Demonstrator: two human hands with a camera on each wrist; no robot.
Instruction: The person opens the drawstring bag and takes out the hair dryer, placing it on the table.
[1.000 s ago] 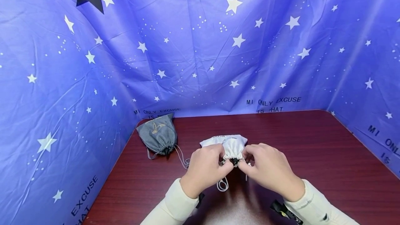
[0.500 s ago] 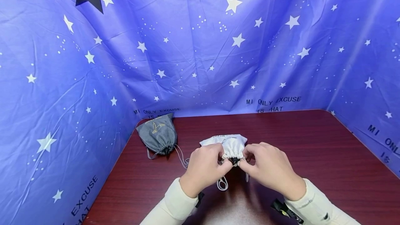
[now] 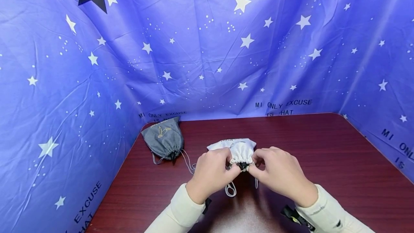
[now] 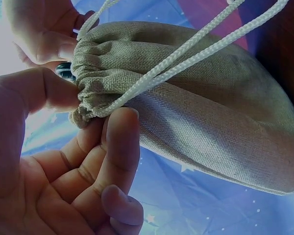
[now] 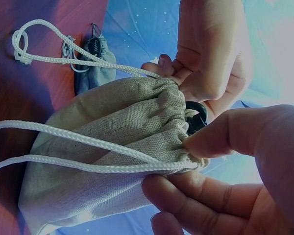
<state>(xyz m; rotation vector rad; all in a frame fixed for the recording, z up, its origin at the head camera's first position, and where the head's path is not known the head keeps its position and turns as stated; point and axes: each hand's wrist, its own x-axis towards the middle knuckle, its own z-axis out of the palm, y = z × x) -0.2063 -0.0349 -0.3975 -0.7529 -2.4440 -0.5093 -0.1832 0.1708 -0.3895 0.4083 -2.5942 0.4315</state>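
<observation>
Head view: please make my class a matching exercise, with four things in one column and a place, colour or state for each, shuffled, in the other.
Things:
1. Gray bag
2. Pale bag
3. Table
4. Backdrop

Descriptions:
A. Dark red
B. Gripped by fingers
C. Blue-purple with stars
D. Lying at the far left corner

Pairs: 1-D, 2-B, 3-A, 4-C

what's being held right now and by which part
The pale drawstring bag, pinched at its gathered mouth: left grip on one side, right grip on the other.
</observation>
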